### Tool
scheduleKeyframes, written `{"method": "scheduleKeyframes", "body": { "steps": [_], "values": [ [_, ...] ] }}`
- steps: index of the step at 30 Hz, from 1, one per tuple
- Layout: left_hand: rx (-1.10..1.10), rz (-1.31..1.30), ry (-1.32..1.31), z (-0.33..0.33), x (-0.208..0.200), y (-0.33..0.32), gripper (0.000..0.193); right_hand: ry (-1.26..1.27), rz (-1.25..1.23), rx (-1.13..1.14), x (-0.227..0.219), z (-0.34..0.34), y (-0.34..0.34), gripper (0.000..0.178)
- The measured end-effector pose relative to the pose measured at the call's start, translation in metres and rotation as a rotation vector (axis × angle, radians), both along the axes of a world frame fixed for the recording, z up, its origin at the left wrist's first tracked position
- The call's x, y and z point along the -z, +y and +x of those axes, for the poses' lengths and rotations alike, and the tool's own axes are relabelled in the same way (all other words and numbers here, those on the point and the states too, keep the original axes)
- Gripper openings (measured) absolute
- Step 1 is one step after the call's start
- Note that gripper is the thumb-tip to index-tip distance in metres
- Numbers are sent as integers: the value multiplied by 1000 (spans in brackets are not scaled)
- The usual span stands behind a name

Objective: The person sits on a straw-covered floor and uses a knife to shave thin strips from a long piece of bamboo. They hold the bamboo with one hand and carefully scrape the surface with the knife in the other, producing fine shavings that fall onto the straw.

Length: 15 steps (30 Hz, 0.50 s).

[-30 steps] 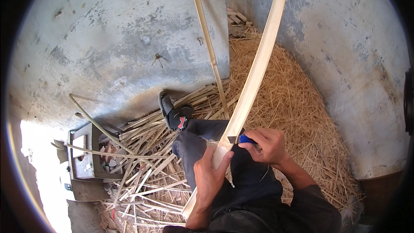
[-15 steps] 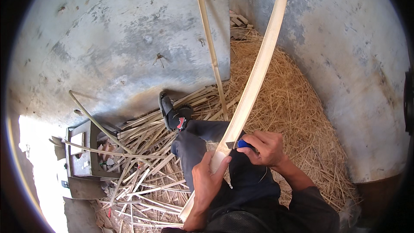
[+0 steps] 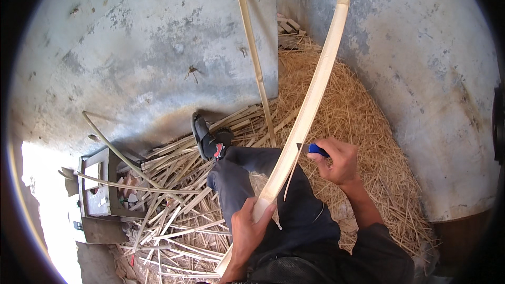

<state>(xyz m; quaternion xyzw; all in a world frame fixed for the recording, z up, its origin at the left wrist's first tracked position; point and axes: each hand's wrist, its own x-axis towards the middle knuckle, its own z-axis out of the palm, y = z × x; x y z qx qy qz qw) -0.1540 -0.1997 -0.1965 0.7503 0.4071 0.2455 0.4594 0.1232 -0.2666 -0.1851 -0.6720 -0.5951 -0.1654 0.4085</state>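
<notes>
My left hand [image 3: 249, 230] is closed around a long, pale, split bamboo strip [image 3: 316, 92], which slants from the lower left up to the upper right across my lap. My right hand [image 3: 338, 161] grips a knife with a blue handle [image 3: 317, 150]. Its short dark blade meets the strip's right edge, above my left hand. From that edge a thin shaving [image 3: 290, 181] hangs down near the blade. Part of the strip's lower end is hidden behind my left wrist.
Several cut strips [image 3: 184, 210] lie heaped at the left, by a metal box [image 3: 105, 179]. Fine shavings [image 3: 363, 121] pile up on the right. Another strip [image 3: 255, 58] leans on the grey wall [image 3: 142, 47]. My shoe [image 3: 202, 134] rests among the strips.
My right hand and the knife have moved up and right along the strip, away from my left hand. A thin shaving now hangs off the edge. The strip's top end sits slightly lower.
</notes>
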Motion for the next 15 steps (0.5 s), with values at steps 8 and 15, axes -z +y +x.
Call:
{"method": "scheduleKeyframes", "body": {
  "steps": [8, 15],
  "values": [
    [4, 1, 86, -20, 7, -10, 33, 115, 53, 151, 18, 36, 9, 35],
    [27, -65, 167, -38, 27, -23, 37, 119, -6, 278, 34, 88, 15, 43]
  ]
}}
